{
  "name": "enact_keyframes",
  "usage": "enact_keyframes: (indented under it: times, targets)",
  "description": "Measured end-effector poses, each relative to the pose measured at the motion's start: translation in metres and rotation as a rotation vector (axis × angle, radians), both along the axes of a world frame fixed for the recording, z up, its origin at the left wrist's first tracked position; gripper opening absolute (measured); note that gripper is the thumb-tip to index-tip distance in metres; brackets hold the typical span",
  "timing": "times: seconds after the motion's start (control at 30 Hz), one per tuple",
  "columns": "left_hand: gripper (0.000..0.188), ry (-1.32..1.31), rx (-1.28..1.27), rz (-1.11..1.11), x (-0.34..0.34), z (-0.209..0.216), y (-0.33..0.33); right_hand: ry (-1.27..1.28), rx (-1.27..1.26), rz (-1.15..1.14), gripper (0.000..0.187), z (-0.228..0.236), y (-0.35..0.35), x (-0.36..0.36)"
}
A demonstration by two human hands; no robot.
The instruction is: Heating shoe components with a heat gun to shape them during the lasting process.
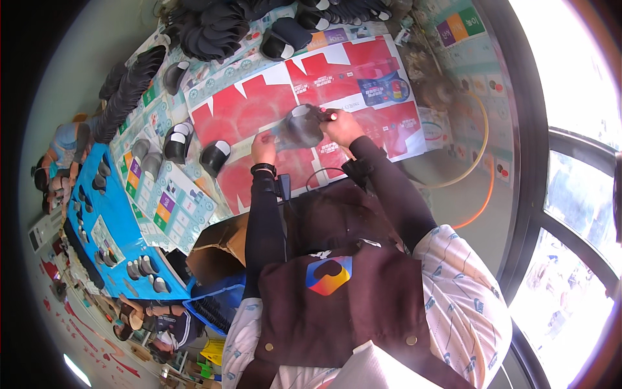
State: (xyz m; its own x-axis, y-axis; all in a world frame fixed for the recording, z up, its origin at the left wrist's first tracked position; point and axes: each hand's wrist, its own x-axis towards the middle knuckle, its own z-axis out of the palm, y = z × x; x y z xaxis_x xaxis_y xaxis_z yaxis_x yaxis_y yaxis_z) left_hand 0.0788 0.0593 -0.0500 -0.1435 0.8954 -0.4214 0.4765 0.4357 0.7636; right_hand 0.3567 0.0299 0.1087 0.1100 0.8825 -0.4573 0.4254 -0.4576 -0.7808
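Observation:
Over the red printed cardboard sheet [243, 107], a dark grey curved piece [304, 129], like a slipper upper, lies between my two hands. My left hand [264, 148] is closed in a pinch at its left edge, where a paler, blurred strip shows. My right hand [344, 129] has its fingers closed at the piece's upper right edge. A small pink-tipped thing [332, 117] shows at those fingers, too small to name. Left of my left hand sit a black piece with a white patch [215, 157] and a stacked black piece [177, 142].
Stacks of black curved pieces [214, 32] line the far side. A cardboard box [220, 253] stands below the bench at left. A yellow hose [484, 129] and an orange hose [486, 201] loop at right. Other people [172, 327] are by a blue table [139, 227].

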Motion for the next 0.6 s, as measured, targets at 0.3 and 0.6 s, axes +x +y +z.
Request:
enact_keyframes:
  times: [0.3, 0.6]
  targets:
    - [0.023, -0.181, 0.05, 0.124, -0.012, 0.005, -0.001, 0.094, -0.214, 0.252, 0.035, -0.002, 0.006, 0.005]
    - [0.025, -0.109, 0.033, 0.095, -0.01, -0.003, 0.003, 0.033, -0.023, 0.111, 0.032, 0.004, 0.006, 0.008]
